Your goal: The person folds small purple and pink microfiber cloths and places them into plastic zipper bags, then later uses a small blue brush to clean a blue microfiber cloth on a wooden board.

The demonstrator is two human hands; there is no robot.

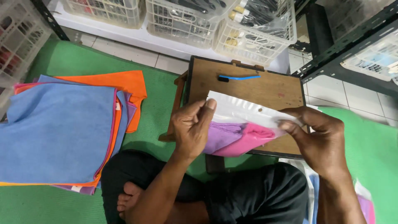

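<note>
My left hand (192, 126) pinches the left end of a clear plastic bag (244, 111) with a white top flap. My right hand (319, 139) grips the bag's right end. Inside the bag lie folded cloths, one purple (222, 137) and one pink (248, 141). The bag rests on a small brown wooden table (253, 85) in front of my crossed legs. A blue-handled tool (239, 77) lies on the table's far part, apart from both hands.
A stack of blue, orange and pink cloths (62, 128) lies on the green mat (157, 103) to my left. White plastic baskets (253, 33) stand behind the table. A dark metal rack (352, 45) stands at the right. More packed bags (365, 203) lie by my right leg.
</note>
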